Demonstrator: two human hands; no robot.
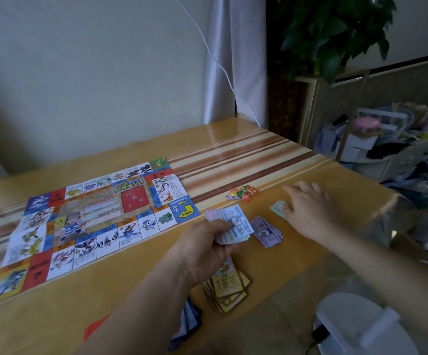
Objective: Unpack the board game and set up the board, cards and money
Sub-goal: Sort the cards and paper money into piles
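The paper game board lies unfolded and flat on the left half of the table. My left hand grips a stack of play money just off the board's near right corner, a blue 500 note on top. A purple pile of notes rests on the table right of it. My right hand lies fingers-down on a pale green note further right. Yellow-framed cards sit fanned near the front edge, with a blue card stack partly under my left forearm.
Colourful cardboard game pieces lie beyond the money. A white device stands at the table's front right corner, a clear plastic bag at the right edge. A white cable hangs down the wall. Clutter and a plant fill the right side.
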